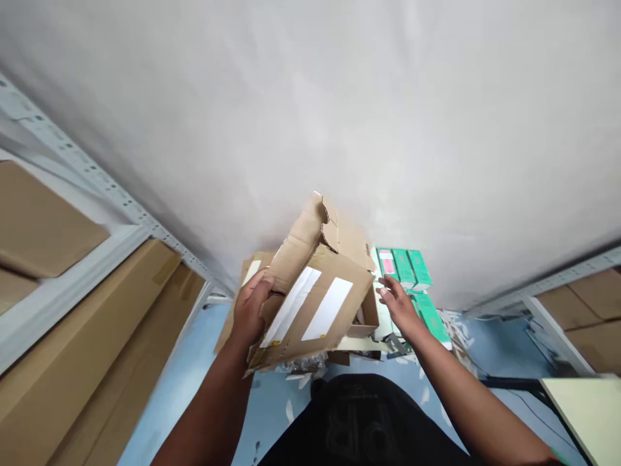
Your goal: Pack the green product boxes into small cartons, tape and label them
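Observation:
My left hand [250,310] grips the left side of an opened cardboard box [317,285], thumb on top, holding it tilted in the air. The box has torn flaps and two white label strips on its upper face. My right hand [395,303] hovers just right of the box with its fingers stretched out, not touching it. Behind that hand, several green and white small boxes [405,266] are stacked against the wall.
A plain white wall [339,97] fills the upper view. Metal shelving with large brown cartons [82,362] stands at left, more shelving [577,304] at right. Paper scraps lie on the blue floor [204,388]. A pale tabletop corner [589,408] shows at lower right.

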A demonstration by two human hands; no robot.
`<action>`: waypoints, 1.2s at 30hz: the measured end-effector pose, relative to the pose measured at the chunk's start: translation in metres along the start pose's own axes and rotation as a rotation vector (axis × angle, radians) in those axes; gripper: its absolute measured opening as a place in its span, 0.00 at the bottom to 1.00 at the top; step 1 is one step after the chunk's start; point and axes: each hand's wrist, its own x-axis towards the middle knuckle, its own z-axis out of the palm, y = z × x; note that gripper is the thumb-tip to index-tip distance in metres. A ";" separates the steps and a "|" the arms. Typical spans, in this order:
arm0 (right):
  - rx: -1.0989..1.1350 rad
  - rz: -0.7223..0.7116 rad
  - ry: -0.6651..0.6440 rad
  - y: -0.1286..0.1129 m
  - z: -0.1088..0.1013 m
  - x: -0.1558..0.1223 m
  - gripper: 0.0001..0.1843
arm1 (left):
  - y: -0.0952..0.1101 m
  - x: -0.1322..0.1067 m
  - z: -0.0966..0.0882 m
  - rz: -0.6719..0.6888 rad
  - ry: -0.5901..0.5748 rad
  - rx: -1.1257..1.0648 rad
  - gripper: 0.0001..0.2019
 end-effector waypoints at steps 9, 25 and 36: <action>0.245 0.142 0.285 0.053 -0.145 -0.094 0.29 | 0.023 -0.086 0.200 -0.053 -0.577 -0.224 0.18; -0.066 0.202 0.915 0.140 -0.413 -0.310 0.36 | 0.049 -0.310 0.525 0.312 -1.043 0.034 0.18; -0.019 0.295 1.257 0.150 -0.520 -0.348 0.36 | 0.032 -0.361 0.690 0.351 -1.444 0.051 0.18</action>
